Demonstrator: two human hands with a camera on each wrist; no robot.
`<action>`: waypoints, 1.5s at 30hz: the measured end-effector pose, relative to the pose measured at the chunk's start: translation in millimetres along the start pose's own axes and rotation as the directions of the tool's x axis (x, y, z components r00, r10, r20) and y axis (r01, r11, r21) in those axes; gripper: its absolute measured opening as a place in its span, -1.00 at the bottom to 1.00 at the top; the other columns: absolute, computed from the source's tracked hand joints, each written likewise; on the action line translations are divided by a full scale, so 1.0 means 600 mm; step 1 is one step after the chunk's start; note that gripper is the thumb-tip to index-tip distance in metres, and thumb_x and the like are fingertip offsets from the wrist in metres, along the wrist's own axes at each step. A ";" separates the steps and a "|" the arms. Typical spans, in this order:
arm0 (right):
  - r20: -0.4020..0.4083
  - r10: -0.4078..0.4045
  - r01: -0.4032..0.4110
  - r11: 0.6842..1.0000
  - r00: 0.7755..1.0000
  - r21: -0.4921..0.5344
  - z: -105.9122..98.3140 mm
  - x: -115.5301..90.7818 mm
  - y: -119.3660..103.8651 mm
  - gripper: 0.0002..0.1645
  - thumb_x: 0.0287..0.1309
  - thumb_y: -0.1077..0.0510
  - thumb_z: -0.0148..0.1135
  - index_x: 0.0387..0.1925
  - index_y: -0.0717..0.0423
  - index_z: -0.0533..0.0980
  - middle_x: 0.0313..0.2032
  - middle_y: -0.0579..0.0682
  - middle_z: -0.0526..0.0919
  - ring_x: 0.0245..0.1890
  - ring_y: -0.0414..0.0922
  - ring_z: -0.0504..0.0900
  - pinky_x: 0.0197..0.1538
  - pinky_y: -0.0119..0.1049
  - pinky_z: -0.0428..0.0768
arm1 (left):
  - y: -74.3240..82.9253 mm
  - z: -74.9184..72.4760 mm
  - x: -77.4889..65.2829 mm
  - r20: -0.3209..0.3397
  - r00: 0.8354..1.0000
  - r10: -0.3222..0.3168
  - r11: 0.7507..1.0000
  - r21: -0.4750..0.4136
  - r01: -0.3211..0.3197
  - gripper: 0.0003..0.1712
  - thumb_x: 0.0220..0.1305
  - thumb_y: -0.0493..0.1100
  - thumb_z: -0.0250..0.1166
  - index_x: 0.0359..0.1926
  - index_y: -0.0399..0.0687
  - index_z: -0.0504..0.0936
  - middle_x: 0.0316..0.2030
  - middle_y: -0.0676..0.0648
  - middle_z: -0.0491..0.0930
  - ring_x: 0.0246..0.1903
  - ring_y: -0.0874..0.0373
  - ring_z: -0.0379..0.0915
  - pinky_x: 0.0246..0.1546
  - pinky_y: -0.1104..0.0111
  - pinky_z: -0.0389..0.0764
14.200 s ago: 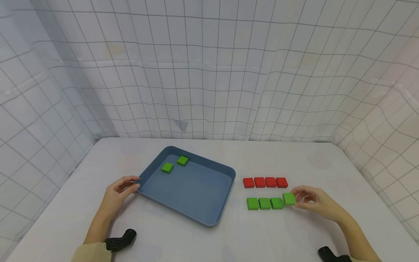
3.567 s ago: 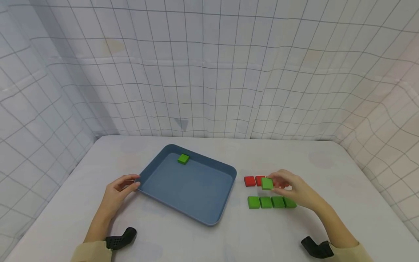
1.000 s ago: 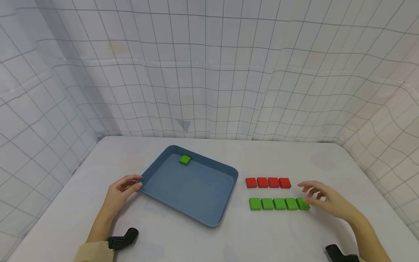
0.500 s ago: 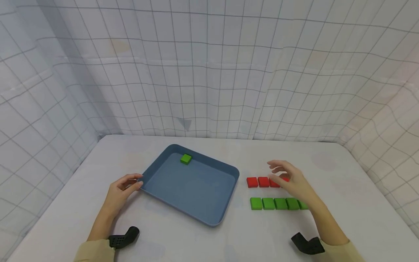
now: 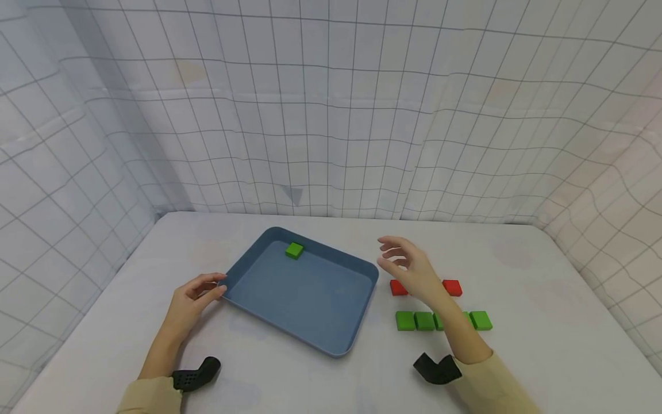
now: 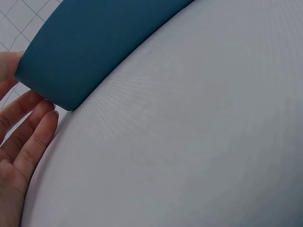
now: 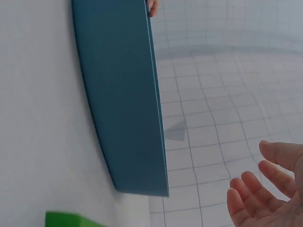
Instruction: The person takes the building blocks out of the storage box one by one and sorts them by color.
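Observation:
My left hand (image 5: 187,303) holds the left corner of a blue rectangular tray (image 5: 295,293), thumb and fingers at the rim. That grip shows in the left wrist view, where the tray wall (image 6: 94,47) fills the top. Inside the tray, near its far corner, lies one green square block (image 5: 294,250). My right hand (image 5: 411,267) hovers with nothing in it, just right of the tray's right corner, fingers loosely bent and apart from the thumb. Below it runs a row of red square blocks (image 5: 452,288), partly hidden by the hand. Nearer me is a row of green square blocks (image 5: 405,321), partly covered by the forearm.
The white table (image 5: 289,374) is enclosed by white grid-patterned curtains (image 5: 341,132) at the back and sides. A black wrist-worn device (image 5: 196,375) sits on the left wrist, and another black device (image 5: 437,369) on the right.
Earlier, the right hand moved a green block from the tray to the green row's right end and let go. Since then it has swung left, empty, over the red row. The left hand has stayed.

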State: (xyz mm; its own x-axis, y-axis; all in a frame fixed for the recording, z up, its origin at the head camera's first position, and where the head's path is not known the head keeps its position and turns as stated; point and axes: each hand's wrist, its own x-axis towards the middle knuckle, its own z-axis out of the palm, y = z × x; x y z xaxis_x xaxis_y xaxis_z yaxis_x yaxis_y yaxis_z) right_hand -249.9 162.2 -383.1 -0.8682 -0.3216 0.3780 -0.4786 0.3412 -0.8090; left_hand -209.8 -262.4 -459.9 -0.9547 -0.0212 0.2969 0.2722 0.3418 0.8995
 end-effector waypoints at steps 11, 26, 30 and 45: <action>0.030 0.005 -0.007 0.999 1.000 0.049 0.055 0.057 -0.073 -0.54 0.09 0.35 0.20 0.05 0.39 0.38 -0.15 0.26 0.51 -0.15 0.13 0.54 -0.10 -0.04 0.52 | -0.002 -0.001 0.000 -0.002 1.000 0.002 1.000 0.004 -0.002 -0.66 0.20 -0.30 0.22 -0.03 -0.41 0.49 -0.17 0.29 0.51 -0.22 0.45 0.41 -0.22 0.68 0.45; 0.082 -0.043 0.044 0.999 0.996 -0.005 0.133 0.126 -0.044 -0.56 0.10 0.26 0.22 0.05 0.29 0.42 -0.15 0.17 0.52 -0.18 0.03 0.55 -0.15 -0.19 0.56 | -0.007 -0.001 -0.001 0.005 1.000 -0.017 1.000 0.019 0.017 -0.66 0.21 -0.26 0.22 -0.02 -0.37 0.49 -0.18 0.21 0.53 -0.26 0.44 0.43 -0.25 0.65 0.47; 0.100 -0.025 0.028 0.999 0.995 -0.027 0.150 0.137 -0.048 -0.55 0.10 0.26 0.23 0.05 0.30 0.42 -0.14 0.22 0.51 -0.19 0.04 0.55 -0.14 -0.24 0.55 | -0.005 -0.001 -0.001 0.007 1.000 -0.021 1.000 0.006 0.021 -0.66 0.21 -0.27 0.21 -0.02 -0.38 0.49 -0.19 0.24 0.52 -0.27 0.44 0.43 -0.24 0.65 0.47; 0.169 0.056 -0.036 0.992 0.984 -0.124 0.215 0.161 -0.033 -0.54 0.17 0.22 0.17 0.09 0.29 0.38 -0.11 0.22 0.49 -0.17 0.01 0.53 -0.16 -0.29 0.52 | -0.002 -0.001 0.000 0.006 1.000 -0.013 1.000 -0.004 0.013 -0.66 0.20 -0.30 0.22 -0.01 -0.39 0.49 -0.20 0.28 0.53 -0.26 0.44 0.43 -0.25 0.65 0.46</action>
State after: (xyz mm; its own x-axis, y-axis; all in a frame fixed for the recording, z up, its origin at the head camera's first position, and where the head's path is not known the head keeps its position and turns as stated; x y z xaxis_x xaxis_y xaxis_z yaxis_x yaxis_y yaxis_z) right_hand -307.2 10.5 -388.7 -0.8592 -0.4461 0.2504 -0.4600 0.4596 -0.7597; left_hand -209.9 -263.6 -460.8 -0.9588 -0.0199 0.2834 0.2604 0.3374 0.9046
